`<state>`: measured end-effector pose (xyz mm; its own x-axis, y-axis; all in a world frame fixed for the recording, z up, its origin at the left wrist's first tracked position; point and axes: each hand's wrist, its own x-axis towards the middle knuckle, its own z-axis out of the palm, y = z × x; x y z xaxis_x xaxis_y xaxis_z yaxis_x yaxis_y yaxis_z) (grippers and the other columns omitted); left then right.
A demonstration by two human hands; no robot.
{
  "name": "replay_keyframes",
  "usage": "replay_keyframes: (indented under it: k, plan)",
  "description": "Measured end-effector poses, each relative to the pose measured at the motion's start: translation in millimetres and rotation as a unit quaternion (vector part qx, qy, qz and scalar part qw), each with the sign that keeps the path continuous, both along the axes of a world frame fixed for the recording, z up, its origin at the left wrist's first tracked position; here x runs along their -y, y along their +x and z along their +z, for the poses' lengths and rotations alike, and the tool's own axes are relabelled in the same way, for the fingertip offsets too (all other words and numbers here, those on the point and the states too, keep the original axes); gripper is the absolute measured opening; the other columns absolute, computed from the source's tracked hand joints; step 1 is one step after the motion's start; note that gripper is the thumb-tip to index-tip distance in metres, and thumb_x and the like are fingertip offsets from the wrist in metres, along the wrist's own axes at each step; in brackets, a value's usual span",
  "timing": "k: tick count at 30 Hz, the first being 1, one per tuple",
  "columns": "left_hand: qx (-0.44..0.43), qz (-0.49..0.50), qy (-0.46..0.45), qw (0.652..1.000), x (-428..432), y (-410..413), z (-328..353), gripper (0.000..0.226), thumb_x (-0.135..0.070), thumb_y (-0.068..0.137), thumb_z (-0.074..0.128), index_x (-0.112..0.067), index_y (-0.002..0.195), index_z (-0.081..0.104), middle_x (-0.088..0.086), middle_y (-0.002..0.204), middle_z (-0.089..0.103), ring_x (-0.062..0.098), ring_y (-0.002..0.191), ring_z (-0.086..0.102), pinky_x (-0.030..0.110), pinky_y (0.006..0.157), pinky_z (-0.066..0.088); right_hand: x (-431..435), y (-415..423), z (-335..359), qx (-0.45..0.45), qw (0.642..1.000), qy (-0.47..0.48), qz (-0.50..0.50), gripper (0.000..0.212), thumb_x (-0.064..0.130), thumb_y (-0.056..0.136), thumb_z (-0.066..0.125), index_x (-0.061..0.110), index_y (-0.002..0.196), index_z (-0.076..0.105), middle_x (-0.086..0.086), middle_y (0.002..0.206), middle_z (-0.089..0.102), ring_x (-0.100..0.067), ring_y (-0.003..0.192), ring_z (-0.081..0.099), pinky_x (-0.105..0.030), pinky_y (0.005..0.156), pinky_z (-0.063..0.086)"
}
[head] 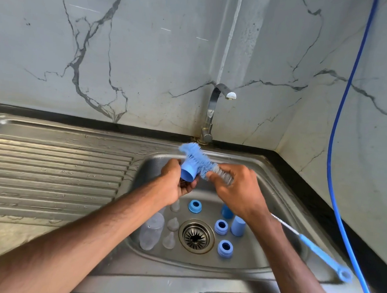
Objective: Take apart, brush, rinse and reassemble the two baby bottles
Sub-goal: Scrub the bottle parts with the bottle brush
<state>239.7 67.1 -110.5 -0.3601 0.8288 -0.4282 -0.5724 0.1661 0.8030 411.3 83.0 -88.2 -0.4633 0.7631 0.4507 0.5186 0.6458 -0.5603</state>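
**You hold a blue cap and a bottle brush together above the sink basin.**

Your left hand (174, 183) is curled round the blue cap (188, 172), whose open end is tipped down toward you. Your right hand (237, 189) grips the bottle brush (198, 158) by its grey bristled neck. The brush's fluffy blue head lies against the cap's side, and its wire shaft and blue handle trail back past your right wrist. Both forearms reach in from the near edge. Below your hands, on the basin (282, 204) floor, a clear bottle (151, 231) and three clear nipples (173, 224) sit left of the drain (196, 236). Three blue collar rings (221, 227) and another cap (238, 226) stand apart to its right.
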Motion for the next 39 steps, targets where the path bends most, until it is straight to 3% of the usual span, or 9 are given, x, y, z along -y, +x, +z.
replay_keyframes:
  k: [5,10,13,19,23,28,32,36,39]
  plan:
    - [-0.014,-0.007,0.028,0.999,-2.1,-5.6,-0.1,0.033,-0.031,0.108,0.046,-0.006,0.113,0.067,0.011,0.081,0.076,0.018,0.062,0.073,0.027,0.047,0.055,5.7,0.0,-1.6,0.009,0.998,0.004,0.061,0.015,0.04,0.097,0.068,0.029,0.089,0.074,0.001,0.069,0.068,-0.02,0.054,0.057,-0.028,0.045,0.044]
    - [-0.003,-0.059,0.034,0.998,-2.4,-3.5,7.1,0.043,-0.041,0.106,0.049,-0.002,0.111,0.064,0.015,0.071,0.075,0.02,0.052,0.07,0.026,0.042,0.054,-3.2,1.9,-2.9,-0.011,0.999,0.033,-0.04,0.02,0.038,0.098,0.067,0.027,0.082,0.068,0.0,0.061,0.061,-0.023,0.05,0.052,-0.033,0.043,0.041]
    - [-0.017,-0.077,0.059,0.995,-1.3,5.8,9.1,0.04,-0.04,0.103,0.053,-0.003,0.109,0.067,0.014,0.077,0.075,0.019,0.06,0.07,0.025,0.045,0.053,-3.3,2.8,-3.4,0.005,0.997,0.034,-0.075,0.019,0.04,0.098,0.066,0.027,0.085,0.067,0.002,0.064,0.064,-0.02,0.053,0.059,-0.038,0.048,0.051]
    - [-0.005,-0.033,0.029,0.999,0.7,3.5,8.0,0.035,-0.025,0.108,0.033,-0.008,0.098,0.063,0.006,0.069,0.068,0.011,0.05,0.051,0.019,0.034,0.032,7.8,-7.2,-7.3,0.045,0.999,0.027,0.008,0.02,0.039,0.096,0.066,0.024,0.084,0.068,0.004,0.062,0.061,-0.017,0.05,0.05,-0.031,0.047,0.042]
    - [0.001,-0.043,0.025,0.999,-0.3,1.5,9.1,0.039,-0.021,0.106,0.026,-0.007,0.096,0.061,0.005,0.057,0.061,0.008,0.039,0.041,0.017,0.028,0.023,-2.5,0.5,0.4,0.019,0.997,0.06,-0.051,0.021,0.043,0.096,0.068,0.025,0.084,0.07,0.002,0.06,0.062,-0.019,0.049,0.053,-0.032,0.044,0.042]
    - [0.054,-0.047,0.018,0.997,3.4,-8.9,7.1,0.033,-0.023,0.108,0.037,-0.006,0.1,0.063,0.009,0.066,0.071,0.014,0.046,0.062,0.02,0.036,0.042,10.3,-3.5,-4.6,0.04,0.997,0.058,0.038,0.016,0.042,0.096,0.068,0.027,0.095,0.074,0.003,0.067,0.065,-0.018,0.057,0.056,-0.039,0.054,0.05]
    - [0.077,-0.083,0.015,0.993,6.4,-13.0,14.6,0.036,-0.029,0.107,0.042,-0.004,0.096,0.065,0.012,0.066,0.07,0.015,0.045,0.059,0.016,0.032,0.039,3.5,1.4,1.9,0.014,0.997,0.08,0.001,0.015,0.044,0.096,0.069,0.032,0.1,0.077,0.003,0.067,0.069,-0.018,0.053,0.058,-0.038,0.049,0.05]
    - [0.098,-0.074,0.039,0.992,6.0,-15.2,12.7,0.031,-0.025,0.107,0.044,-0.003,0.096,0.064,0.011,0.073,0.072,0.013,0.057,0.056,0.014,0.03,0.035,11.3,-2.1,-2.4,0.022,0.993,0.106,0.054,0.017,0.043,0.097,0.068,0.034,0.108,0.077,0.006,0.073,0.073,-0.015,0.055,0.06,-0.035,0.052,0.051]
    - [0.041,-0.081,0.04,0.995,5.5,-14.7,15.8,0.037,-0.033,0.109,0.041,-0.006,0.099,0.064,0.012,0.069,0.071,0.014,0.046,0.058,0.015,0.028,0.032,4.2,1.4,1.6,0.008,0.994,0.112,0.005,0.012,0.044,0.097,0.068,0.036,0.099,0.076,0.006,0.063,0.065,-0.015,0.05,0.053,-0.03,0.046,0.043]
